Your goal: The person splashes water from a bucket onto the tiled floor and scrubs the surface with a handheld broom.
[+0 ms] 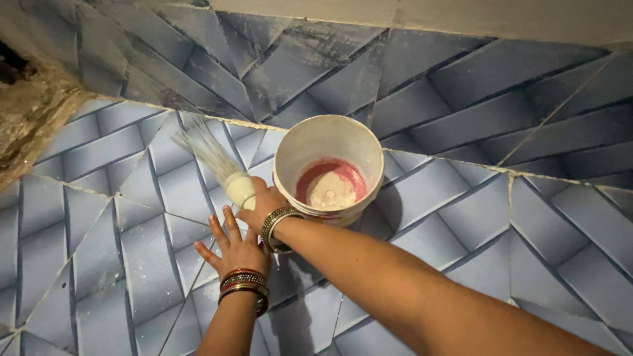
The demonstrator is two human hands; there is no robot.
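My right hand is shut on the white handle of a brush whose pale bristles point up and to the left over the blue tiled floor. My left hand lies flat on the tiles just below it, fingers spread. A white bucket stands right beside my right hand; it holds a lump of white powder on a pink bottom. Both wrists wear bangles.
Blue tiles with a slanted pattern and pale grout lines cover the floor and the wall behind. At the far left a rough, broken patch of bare mortar runs along the edge. White dust speckles the tiles.
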